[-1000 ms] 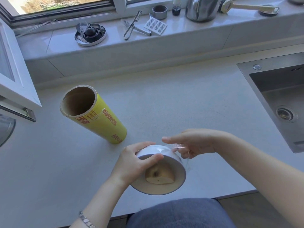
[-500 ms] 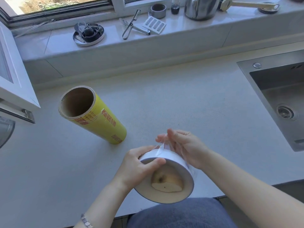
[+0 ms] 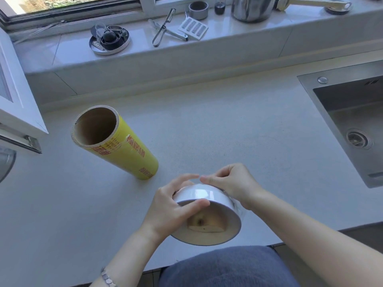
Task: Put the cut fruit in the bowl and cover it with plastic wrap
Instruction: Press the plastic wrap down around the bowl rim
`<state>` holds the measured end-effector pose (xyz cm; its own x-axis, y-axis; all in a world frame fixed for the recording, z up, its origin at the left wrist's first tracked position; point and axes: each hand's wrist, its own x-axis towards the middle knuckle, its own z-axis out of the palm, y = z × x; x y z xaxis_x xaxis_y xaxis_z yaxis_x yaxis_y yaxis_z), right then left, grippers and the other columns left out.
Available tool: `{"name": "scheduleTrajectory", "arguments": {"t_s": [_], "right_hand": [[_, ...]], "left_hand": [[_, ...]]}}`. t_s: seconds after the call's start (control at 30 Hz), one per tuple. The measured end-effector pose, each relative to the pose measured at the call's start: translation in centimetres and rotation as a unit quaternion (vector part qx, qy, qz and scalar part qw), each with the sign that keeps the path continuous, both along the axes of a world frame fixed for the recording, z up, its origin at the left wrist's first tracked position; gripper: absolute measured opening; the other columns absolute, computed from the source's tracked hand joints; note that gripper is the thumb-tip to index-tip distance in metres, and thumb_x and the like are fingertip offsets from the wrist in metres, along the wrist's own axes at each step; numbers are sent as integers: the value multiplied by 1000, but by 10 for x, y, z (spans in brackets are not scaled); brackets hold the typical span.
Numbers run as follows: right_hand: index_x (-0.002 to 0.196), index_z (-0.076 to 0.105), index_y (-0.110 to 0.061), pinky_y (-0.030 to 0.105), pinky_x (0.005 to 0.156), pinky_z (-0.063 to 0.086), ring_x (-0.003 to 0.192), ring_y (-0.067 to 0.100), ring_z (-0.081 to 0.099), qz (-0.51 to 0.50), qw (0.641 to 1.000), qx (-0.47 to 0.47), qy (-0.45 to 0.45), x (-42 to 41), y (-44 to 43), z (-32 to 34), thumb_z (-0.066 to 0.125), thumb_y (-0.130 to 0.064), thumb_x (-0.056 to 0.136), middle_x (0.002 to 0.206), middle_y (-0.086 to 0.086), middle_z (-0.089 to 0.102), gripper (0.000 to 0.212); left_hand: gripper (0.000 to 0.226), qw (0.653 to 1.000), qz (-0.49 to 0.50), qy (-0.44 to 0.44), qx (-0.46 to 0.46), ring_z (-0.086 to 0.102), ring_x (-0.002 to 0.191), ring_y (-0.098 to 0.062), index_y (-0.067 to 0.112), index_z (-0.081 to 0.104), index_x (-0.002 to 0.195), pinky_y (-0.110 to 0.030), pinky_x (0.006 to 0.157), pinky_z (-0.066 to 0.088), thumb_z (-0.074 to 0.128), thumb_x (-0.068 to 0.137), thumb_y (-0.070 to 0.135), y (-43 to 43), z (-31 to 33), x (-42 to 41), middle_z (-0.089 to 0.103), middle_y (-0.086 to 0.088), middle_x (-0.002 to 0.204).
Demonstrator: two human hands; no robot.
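A small white bowl is tipped steeply toward me near the counter's front edge, its mouth facing the camera. Inside lies a pale wedge of cut fruit. Clear plastic wrap clings to the bowl's right side and wrinkles there. My left hand grips the bowl's left rim with the thumb across its edge. My right hand presses the wrap against the bowl's far outer wall. The fingertips of both hands nearly meet behind the bowl. A yellow plastic wrap roll stands on the counter to the left.
A steel sink is set into the counter on the right. The window ledge holds a round metal tray, a peeler, a small grater and a kettle. An open window frame juts in at left.
The bowl has tipped further toward me. My right hand has moved from its right side round to the far wall, drawing the wrap with it. My left hand keeps its grip.
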<state>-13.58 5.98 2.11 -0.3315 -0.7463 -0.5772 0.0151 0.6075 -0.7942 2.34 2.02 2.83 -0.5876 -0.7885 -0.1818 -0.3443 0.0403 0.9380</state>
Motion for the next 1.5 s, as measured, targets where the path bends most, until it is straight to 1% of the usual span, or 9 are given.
{"name": "scheduleTrajectory", "arguments": {"t_s": [0.23,0.43,0.53,0.6,0.77,0.9,1.17,1.37,1.5], "right_hand": [[50,52,-19,15,42,37,47,8,46,-10,998,45,-47,0,2,-10,79,-26,66,50,-4,53,32],[63,60,-15,12,43,42,52,9,52,-3,998,22,-54,-9,8,-12,75,-12,72,60,0,59,18],[78,67,-20,6,61,46,72,5,62,-28,996,-84,16,-19,17,-3,64,-9,82,78,-6,67,12],[87,69,-27,7,78,43,87,-8,61,68,986,-148,23,-17,25,5,56,-23,88,93,-14,68,13],[108,60,-40,4,91,39,111,-13,51,173,974,-146,-24,-8,31,6,49,-45,84,117,-27,58,27],[106,52,-52,3,83,43,102,-18,52,210,972,-96,-46,-11,27,6,43,-50,84,114,-26,57,23],[111,57,-34,12,75,49,95,0,65,138,965,-139,-175,-21,35,1,50,-29,81,98,-21,71,31],[98,65,-28,12,66,50,78,-1,66,96,976,-146,-129,-15,32,-1,52,-20,89,79,-18,73,17],[92,69,-34,19,76,53,85,3,66,107,980,-143,-89,-13,26,-1,60,-30,80,88,-13,73,16]], "left_hand": [[27,997,-24,30,59,64,94,7,51,70,82,-7,78,46,68,54,48,4,-4,3,69,33,92],[19,998,17,27,59,63,80,13,44,71,70,-2,68,44,66,52,49,7,-6,3,70,33,80],[19,997,44,29,52,62,77,14,38,68,75,-2,67,43,70,57,41,4,-9,1,69,34,76],[17,997,48,31,54,62,75,14,36,67,76,-2,66,44,70,60,32,1,-10,0,69,34,73],[28,993,92,50,56,65,74,8,36,69,77,-5,64,47,64,54,51,-2,-14,-3,72,27,75],[27,991,110,50,65,64,74,8,37,69,74,-6,64,47,64,52,52,-1,-16,-5,71,28,75],[36,978,160,95,92,65,75,3,31,70,80,-12,68,51,60,55,54,-3,-22,-6,74,17,76],[37,997,22,-1,76,59,94,7,33,66,80,-4,76,42,47,60,57,-24,-8,-4,67,23,91],[41,996,-47,-57,57,62,98,0,39,65,91,-24,86,49,50,62,63,-25,-4,-7,69,18,101]]}}
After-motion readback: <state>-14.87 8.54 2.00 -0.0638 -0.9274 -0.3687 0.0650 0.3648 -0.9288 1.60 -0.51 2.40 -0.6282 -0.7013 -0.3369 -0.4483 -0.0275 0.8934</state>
